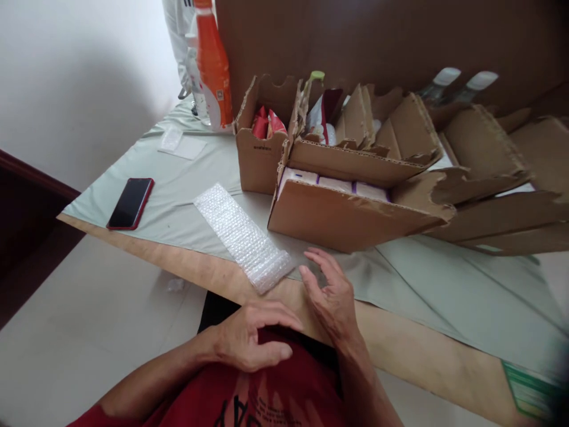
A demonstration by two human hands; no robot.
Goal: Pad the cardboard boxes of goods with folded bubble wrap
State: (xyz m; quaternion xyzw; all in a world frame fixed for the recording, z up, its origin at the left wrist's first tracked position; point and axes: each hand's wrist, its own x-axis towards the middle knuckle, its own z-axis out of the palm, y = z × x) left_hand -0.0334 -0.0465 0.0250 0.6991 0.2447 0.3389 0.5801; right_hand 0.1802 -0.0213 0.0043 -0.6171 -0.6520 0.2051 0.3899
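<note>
My left hand [249, 337] rests against my red shirt at the table's near edge, fingers loosely curled and holding nothing. My right hand [329, 289] hovers just above the table edge with fingers spread, empty, close to the right end of a strip of bubble wrap [243, 236]. The bubble wrap lies flat on the pale green cloth [422, 279]. Just beyond my right hand stands a torn cardboard box [347, 216] holding white and purple packs [338, 185].
A red-cased phone [130, 203] lies at the left on the cloth. A smaller cardboard box [260, 160] with red packets stands behind the bubble wrap. An orange bottle [213, 65] is at the back; more cardboard boxes [502, 172] at right. Green paper [528, 391] lies near right.
</note>
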